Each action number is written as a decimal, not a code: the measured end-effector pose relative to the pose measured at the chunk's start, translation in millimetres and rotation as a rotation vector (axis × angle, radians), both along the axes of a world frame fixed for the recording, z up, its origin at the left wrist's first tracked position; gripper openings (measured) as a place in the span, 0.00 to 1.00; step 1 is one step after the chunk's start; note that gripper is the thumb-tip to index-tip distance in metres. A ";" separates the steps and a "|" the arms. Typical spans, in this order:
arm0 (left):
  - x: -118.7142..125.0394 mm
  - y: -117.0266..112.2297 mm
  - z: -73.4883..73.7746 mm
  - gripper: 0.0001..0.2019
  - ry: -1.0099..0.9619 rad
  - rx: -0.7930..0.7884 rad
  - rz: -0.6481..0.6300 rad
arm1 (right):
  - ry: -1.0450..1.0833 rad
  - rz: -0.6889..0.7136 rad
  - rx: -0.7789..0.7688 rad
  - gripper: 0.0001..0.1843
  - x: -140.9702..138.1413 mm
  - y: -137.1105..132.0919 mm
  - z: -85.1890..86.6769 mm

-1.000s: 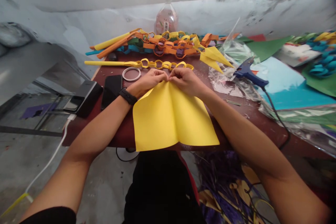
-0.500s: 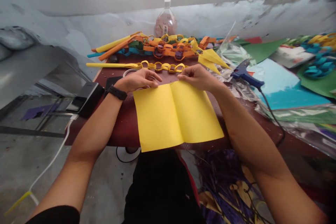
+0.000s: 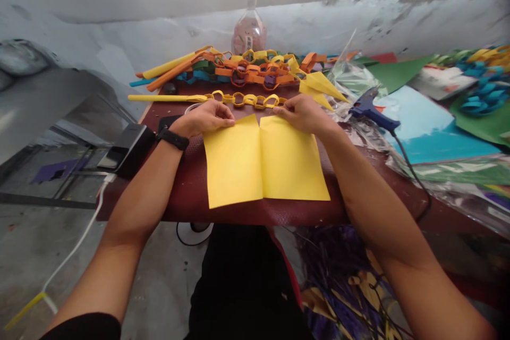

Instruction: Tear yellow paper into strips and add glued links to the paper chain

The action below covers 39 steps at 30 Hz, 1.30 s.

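A yellow paper sheet (image 3: 235, 166) with a crease down its middle is stretched between my two hands. My left hand (image 3: 206, 116) pinches its top edge on the left half, thumb against the fingers. On the right half, my right hand (image 3: 302, 112) is closed on the top edge near the crease. A short split shows at the top of the crease, the two halves parted there. Just behind the hands lies a yellow paper chain (image 3: 250, 100) joined to a thin yellow paper stick (image 3: 159, 98).
Orange paper chains (image 3: 255, 71) and rolled paper sticks (image 3: 171, 69) lie at the back, before a clear bottle (image 3: 249, 32). On the right are a blue glue gun (image 3: 370, 110) with its cord and a blue-white sheet (image 3: 422, 127). A black box (image 3: 137, 151) sits at the left edge.
A split has opened at the top of the sheet's crease, with the halves slightly apart. The sheet's lower edge has risen a little, and my left hand has closed its fingers more.
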<state>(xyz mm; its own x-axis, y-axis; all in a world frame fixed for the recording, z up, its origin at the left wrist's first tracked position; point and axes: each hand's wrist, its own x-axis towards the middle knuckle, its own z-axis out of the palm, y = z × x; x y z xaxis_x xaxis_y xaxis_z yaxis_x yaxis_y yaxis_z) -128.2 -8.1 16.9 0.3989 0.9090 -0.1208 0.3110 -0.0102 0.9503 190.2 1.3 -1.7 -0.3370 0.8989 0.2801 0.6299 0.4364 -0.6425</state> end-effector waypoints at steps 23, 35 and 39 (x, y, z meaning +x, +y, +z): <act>-14.9 18.5 4.8 0.21 -0.546 0.018 0.601 | 0.433 -0.185 0.082 0.24 32.6 14.4 3.1; -0.2 19.8 -10.7 0.07 -0.539 -0.067 0.727 | 0.396 -0.309 0.327 0.14 31.1 22.8 -2.1; -2.2 30.1 -18.7 0.09 -0.576 0.059 0.802 | 0.423 -0.324 0.344 0.11 34.3 28.5 -8.1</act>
